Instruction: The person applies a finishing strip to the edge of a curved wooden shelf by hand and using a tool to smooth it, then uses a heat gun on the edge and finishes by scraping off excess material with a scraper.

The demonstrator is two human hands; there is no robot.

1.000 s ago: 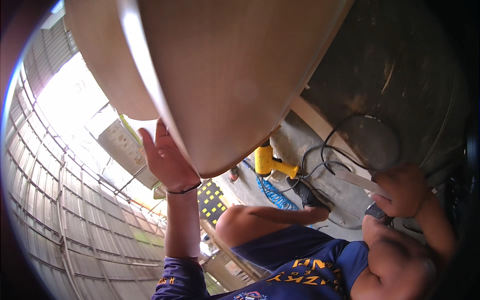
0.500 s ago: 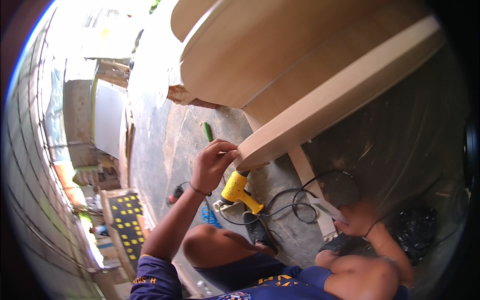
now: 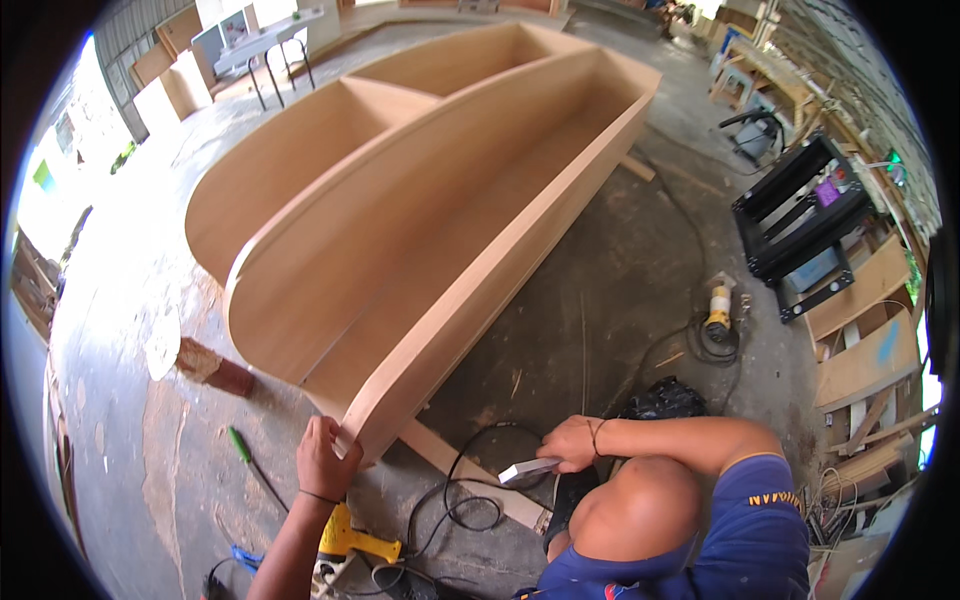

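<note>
From my head camera I look down on a long plywood cabinet (image 3: 400, 210) lying on its side on the concrete floor (image 3: 620, 270), its open shelves facing up and its far end running away from me toward the top of the view. Everything else I place by that cabinet.

My left hand (image 3: 325, 462) is at the cabinet's near rounded corner. The forearm comes up from the lower edge, wrist straight, and the fingers curl around the edge of the curved front board, thumb side against the wood. It grips the board; a thin dark band sits on that wrist.

My right hand (image 3: 572, 445) is to the right of that corner, well apart from the wood, low over the floor. The arm bends sharply at the elbow, forearm lying across in front of my raised knee (image 3: 635, 510). The fingers are closed on a small pale block (image 3: 530, 468) that sticks out leftward toward the cabinet.

Under the near corner a wooden batten (image 3: 450, 465) lies on the floor, with a black cable (image 3: 470, 505) looping over it. Below my left wrist, nearer me than the cabinet, lies a yellow drill (image 3: 355, 540). Left of the corner there is a green screwdriver (image 3: 240, 445), and further left a brick (image 3: 215, 368). Right of the cabinet's middle, well apart, a yellow grinder (image 3: 718, 308) rests beside a coiled lead.
</note>
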